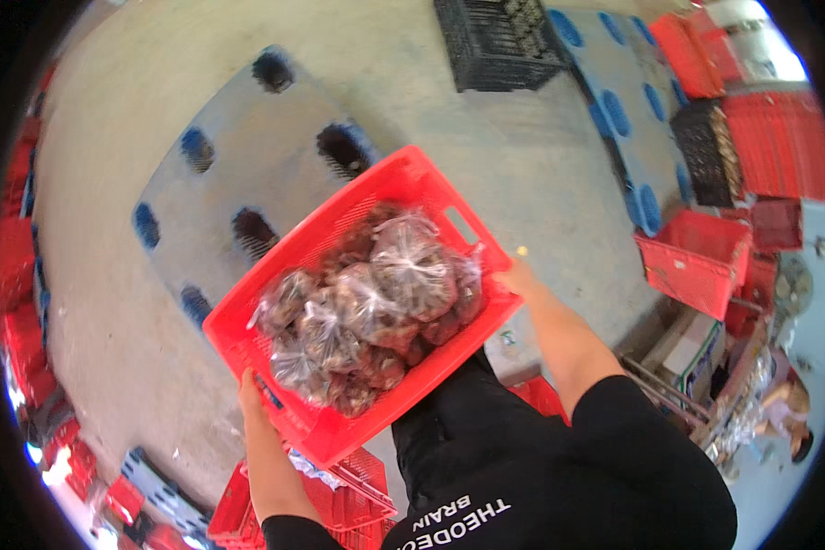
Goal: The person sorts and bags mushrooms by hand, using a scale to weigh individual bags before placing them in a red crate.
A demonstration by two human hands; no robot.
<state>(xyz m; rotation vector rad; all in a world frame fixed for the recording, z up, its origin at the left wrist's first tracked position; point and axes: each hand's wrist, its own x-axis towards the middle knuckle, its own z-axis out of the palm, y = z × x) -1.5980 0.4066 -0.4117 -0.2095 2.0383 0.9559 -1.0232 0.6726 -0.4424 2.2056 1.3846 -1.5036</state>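
Observation:
Between my two hands hangs a red plastic crate [412,168], tilted in the view and held in front of my body. Several knotted clear plastic bags [412,268] fill it, with brownish lumpy contents that I cannot identify. My left hand [249,388] grips the crate's near-left end by a handle slot, its fingers partly hidden. My right hand [515,278] grips the opposite end, below another handle slot. The crate is off the floor, above the near edge of a grey plastic pallet [289,137] with dark and blue-rimmed holes.
A black plastic crate [502,65] stands on the concrete floor [412,69] beside a second pallet [625,69]. Red crates [694,254] line the right side. More stacked red crates [344,502] stand close by my left arm. A person [787,412] is at the far right.

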